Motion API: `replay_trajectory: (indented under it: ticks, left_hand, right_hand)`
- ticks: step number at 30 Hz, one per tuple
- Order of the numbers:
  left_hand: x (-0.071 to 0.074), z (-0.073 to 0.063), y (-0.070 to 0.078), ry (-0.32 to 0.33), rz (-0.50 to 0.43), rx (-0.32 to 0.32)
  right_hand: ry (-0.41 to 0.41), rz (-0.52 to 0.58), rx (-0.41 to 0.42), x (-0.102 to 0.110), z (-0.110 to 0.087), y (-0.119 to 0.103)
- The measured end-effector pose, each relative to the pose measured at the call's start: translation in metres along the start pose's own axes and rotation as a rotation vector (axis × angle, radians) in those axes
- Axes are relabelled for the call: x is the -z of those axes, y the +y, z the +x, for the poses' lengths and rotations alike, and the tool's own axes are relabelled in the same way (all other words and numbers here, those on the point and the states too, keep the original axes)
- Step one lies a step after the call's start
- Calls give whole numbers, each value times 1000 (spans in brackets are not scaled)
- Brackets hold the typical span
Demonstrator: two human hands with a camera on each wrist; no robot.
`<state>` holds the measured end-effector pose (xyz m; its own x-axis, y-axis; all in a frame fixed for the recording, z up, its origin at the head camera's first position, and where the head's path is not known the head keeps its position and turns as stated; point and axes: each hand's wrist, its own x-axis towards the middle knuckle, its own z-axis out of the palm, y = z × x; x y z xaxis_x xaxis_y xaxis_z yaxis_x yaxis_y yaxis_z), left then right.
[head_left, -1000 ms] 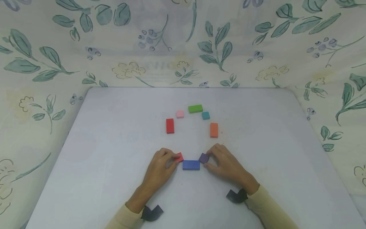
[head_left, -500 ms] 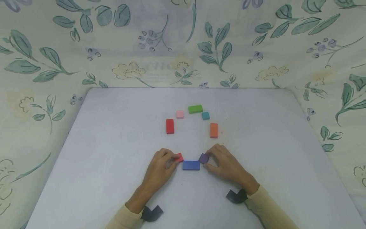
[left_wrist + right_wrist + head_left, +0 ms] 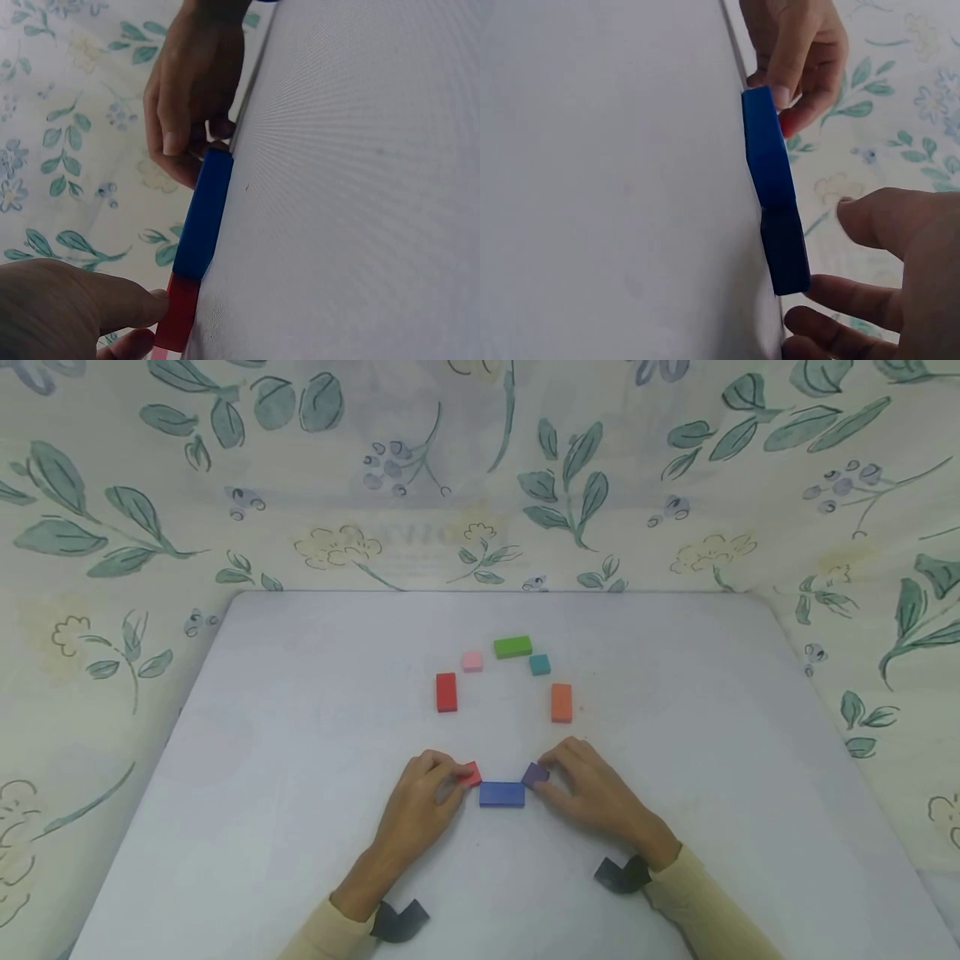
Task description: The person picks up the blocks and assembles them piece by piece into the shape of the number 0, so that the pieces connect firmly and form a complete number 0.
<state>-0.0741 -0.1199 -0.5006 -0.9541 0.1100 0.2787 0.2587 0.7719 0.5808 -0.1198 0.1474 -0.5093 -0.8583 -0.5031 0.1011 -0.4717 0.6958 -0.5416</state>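
Observation:
My left hand (image 3: 420,797) pinches a small red block (image 3: 471,773) between thumb and fingers. This block meets the left end of a long blue block (image 3: 502,794), as the left wrist view also shows. At the blue block's other end sits a small dark purple block (image 3: 535,775), turned at an angle. My right hand (image 3: 596,789) is around the purple block with loosely bent fingers. In the right wrist view, a fingertip (image 3: 821,285) is right at the purple block's end, while the thumb (image 3: 870,217) is raised apart from it.
Farther back on the white table (image 3: 300,735) lie a long red block (image 3: 446,692), a pink block (image 3: 472,662), a green block (image 3: 513,647), a teal block (image 3: 539,664) and an orange block (image 3: 561,702), spaced in an arch. Floral cloth (image 3: 450,460) surrounds the table.
My right thumb has shifted slightly, from beside the purple block to over its near edge in the head view. The left hand and the blocks stay in place.

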Motion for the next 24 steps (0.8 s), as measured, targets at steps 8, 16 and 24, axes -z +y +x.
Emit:
replay_trajectory:
  ticks: [8,16,24]
  left_hand:
    - [0,-1,-2,25,14,-38]
    - [0,-1,-2,30,5,-49]
    - [0,0,-1,37,-4,-48]
  right_hand:
    - [-23,218,-173,13,4,7]
    - [-18,167,-224,47,23,25]
    - [-23,56,-197,75,51,51]
